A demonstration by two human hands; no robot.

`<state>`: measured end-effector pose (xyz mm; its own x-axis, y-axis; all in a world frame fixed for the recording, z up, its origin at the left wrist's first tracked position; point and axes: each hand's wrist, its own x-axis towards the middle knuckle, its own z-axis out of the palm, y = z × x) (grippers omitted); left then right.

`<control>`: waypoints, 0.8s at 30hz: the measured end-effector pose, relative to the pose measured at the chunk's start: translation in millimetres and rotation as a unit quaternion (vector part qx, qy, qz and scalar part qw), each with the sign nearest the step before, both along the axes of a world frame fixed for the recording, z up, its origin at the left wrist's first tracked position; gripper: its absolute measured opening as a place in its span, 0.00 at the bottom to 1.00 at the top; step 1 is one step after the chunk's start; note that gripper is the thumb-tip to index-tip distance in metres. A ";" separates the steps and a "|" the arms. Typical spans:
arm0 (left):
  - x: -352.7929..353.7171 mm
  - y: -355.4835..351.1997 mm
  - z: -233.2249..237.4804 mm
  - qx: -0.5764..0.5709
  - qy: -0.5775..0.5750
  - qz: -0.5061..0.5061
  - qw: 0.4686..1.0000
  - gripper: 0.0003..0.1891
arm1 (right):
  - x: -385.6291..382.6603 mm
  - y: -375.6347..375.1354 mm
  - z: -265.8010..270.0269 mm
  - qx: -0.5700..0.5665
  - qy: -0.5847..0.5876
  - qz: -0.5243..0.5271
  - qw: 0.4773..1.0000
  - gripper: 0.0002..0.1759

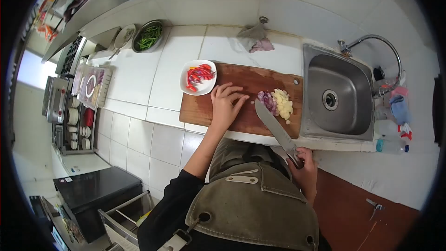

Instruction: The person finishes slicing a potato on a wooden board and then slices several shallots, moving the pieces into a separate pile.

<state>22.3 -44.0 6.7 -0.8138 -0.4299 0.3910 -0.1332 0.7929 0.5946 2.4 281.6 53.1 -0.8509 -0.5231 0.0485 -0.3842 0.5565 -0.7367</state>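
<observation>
My right hand [304,167] is closed around the handle of a large knife [275,128], its blade slanting up and left over the cutting board's near edge. The blade tip lies by a small heap of chopped purple shallots [267,101]. Pale chopped garlic [282,104] sits right beside the shallots. Over the middle of the wooden cutting board [195,111], my left hand [226,104] is held with fingers apart and nothing visible in them. Just up and left of it, a white square bowl [185,78] of red chilies [200,75] rests partly on the board.
A steel sink [313,88] with a curved faucet [395,56] is to the right. A bowl of green chilies [149,36] stands at the back left, near a lidded plastic container [94,86]. A cloth [255,37] hangs on the wall. Bottles [392,146] lie right of the sink.
</observation>
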 end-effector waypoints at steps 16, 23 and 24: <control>53.0 -123.3 2.4 -0.121 -0.059 0.243 0.960 0.12 | -11.0 -6.1 -6.2 0.003 -0.011 -0.017 1.000 0.24; 44.2 -118.5 1.0 -0.131 -0.084 0.213 0.965 0.13 | -5.1 -13.6 -5.8 0.016 -0.001 0.017 1.000 0.25; 43.0 -118.2 0.0 -0.134 -0.080 0.219 0.963 0.13 | -4.8 -14.4 -7.1 0.017 -0.001 0.017 1.000 0.25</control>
<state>65.4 -162.2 6.7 -0.6364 -0.6468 0.4203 -0.5626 0.7620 0.3208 -2.4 267.3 46.1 -0.8325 -0.5532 0.0285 -0.4020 0.5679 -0.7182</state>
